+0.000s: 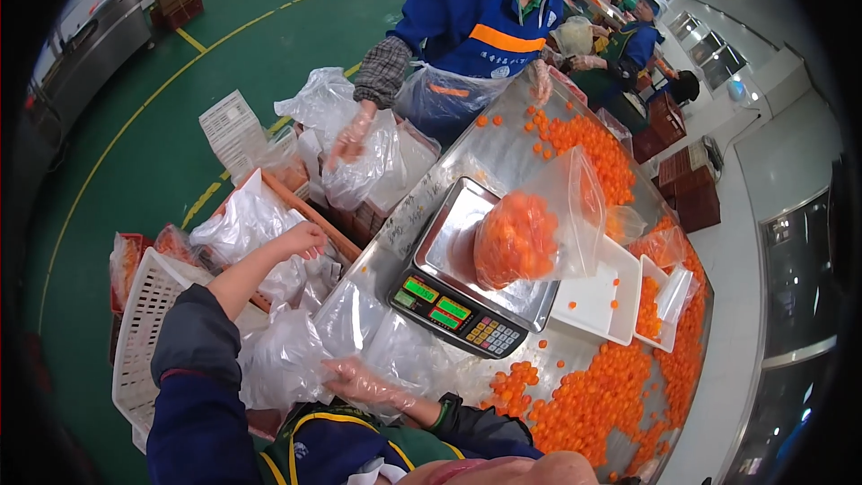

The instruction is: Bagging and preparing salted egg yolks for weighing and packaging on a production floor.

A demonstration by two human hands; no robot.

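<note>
My left hand [303, 241] hovers over crumpled clear plastic bags [242, 224] in an orange crate [323, 238], fingers slightly bent and apart. My gloved right hand [359, 382] lies against loose plastic bags [287, 359] at the near edge of the steel table [422, 364], fingers stretched out. Beside them, a digital scale [458, 319] bears a tilted clear bag of small orange round pieces [516, 238]. To its right are a white tray [588, 301] with a few pieces and a smaller white tray [648, 310] with more. Orange pieces [593, 395] are heaped along the table.
A co-worker [476, 45] in blue stands opposite, gloved hands over bags and the table edge. Other workers [633, 45] are farther back. A white perforated basket [144, 341] is at left, a paper sheet [233, 135] behind the crate, brown crates [682, 189] along the right wall.
</note>
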